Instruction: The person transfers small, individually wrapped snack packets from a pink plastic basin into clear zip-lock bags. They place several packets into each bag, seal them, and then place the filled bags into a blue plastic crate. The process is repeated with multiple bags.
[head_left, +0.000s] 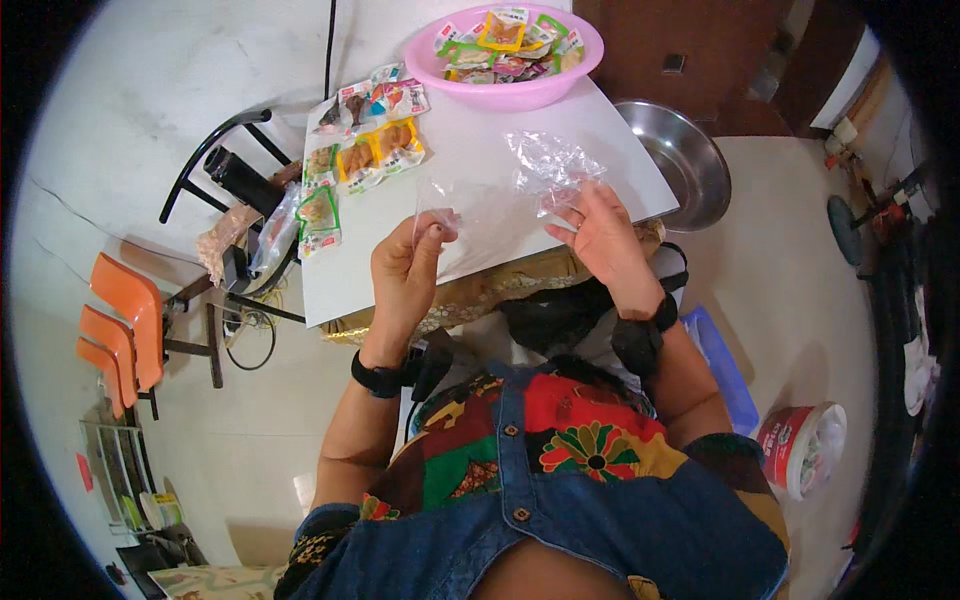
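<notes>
Between the thumb and fingers of my left hand is a thin clear plastic bag, lifted just over the white tabletop. My right hand is at the near edge of a crumpled heap of clear plastic bags. Its fingers are partly spread and overlap the film; whether they pinch any of it is unclear. Left of my hands lie several sealed food packets: yellow-edged packets side by side, green-edged packets along the table's left edge, and packets with dark pieces behind them.
A pink plastic basin full of packets stands at the table's back. On the right are a metal basin, a blue plastic container and a red-and-white bucket. A black-framed chair and orange seats stand left.
</notes>
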